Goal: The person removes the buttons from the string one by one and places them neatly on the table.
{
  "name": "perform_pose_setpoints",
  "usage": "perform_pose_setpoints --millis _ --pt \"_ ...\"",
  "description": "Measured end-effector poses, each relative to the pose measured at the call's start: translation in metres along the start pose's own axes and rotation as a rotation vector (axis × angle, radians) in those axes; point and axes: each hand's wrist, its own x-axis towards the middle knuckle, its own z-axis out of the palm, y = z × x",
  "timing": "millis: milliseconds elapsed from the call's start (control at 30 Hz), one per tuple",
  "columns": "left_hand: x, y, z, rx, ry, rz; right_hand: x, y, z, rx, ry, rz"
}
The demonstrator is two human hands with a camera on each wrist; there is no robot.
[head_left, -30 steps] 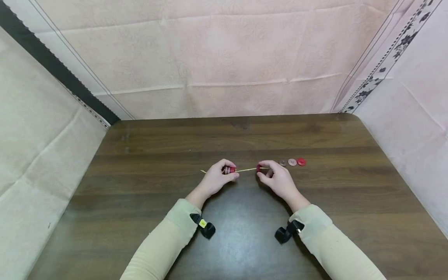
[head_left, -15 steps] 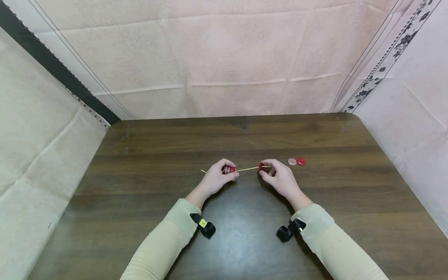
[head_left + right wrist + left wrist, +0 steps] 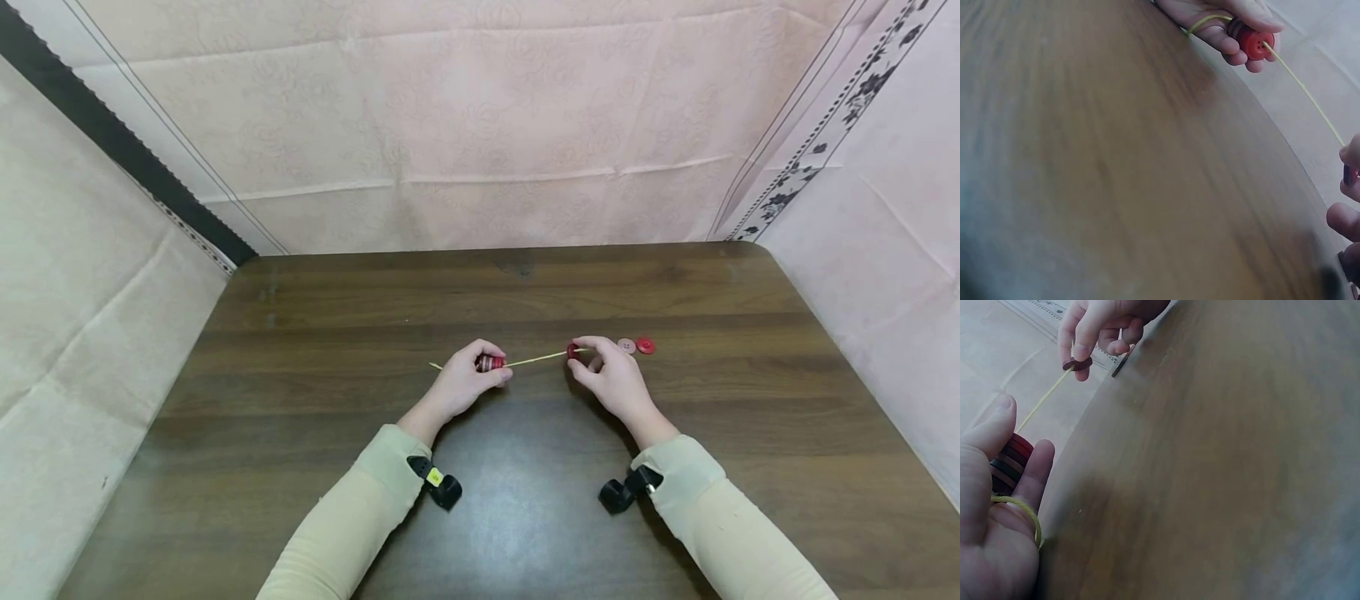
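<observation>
My left hand (image 3: 463,387) grips a stack of buttons (image 3: 491,364) between thumb and fingers. In the left wrist view the striped stack (image 3: 1011,464) shows red, brown and dark buttons pressed face to face. A yellow string (image 3: 534,361) runs out of the stack's red end button (image 3: 1260,45) and stretches taut to the right. Its other end loops out over my left palm. My right hand (image 3: 617,382) pinches a dark red button (image 3: 573,351) by its rim, with the string passing through it. A gap of bare string separates this button from the stack.
A pink button (image 3: 626,344) and a red button (image 3: 646,345) lie on the brown wooden table (image 3: 375,292) just beyond my right hand. Pale cloth (image 3: 480,125) hangs behind the table and on both sides. Each sleeve carries a black wrist camera (image 3: 446,492).
My right hand has moved right and slightly away with the dark red button, lengthening the string between it and the stack. It now covers the grey button on the table. The left hand stays put.
</observation>
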Motion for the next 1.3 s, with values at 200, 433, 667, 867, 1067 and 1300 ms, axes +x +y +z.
perform_pose_setpoints --millis 200,433,667,867,1067,1300 --pt "0.005 -0.015 0.003 -0.026 0.001 0.013 0.0 0.002 -0.001 -0.02 0.0 0.008" --pt "0.01 -0.026 0.004 -0.061 -0.015 0.016 0.002 0.005 -0.003 -0.047 0.011 0.004" --pt "0.01 -0.025 0.005 -0.078 -0.026 0.012 0.004 0.008 -0.005 -0.096 0.004 0.054" --pt "0.01 -0.026 0.005 -0.095 -0.026 0.019 0.007 0.009 -0.004 -0.14 0.042 0.077" --pt "0.011 -0.026 0.006 -0.104 -0.023 0.011 0.008 0.009 -0.003 -0.242 0.053 0.119" --pt "0.009 -0.019 0.004 -0.116 -0.039 0.003 0.01 0.007 -0.004 -0.337 0.019 0.156"
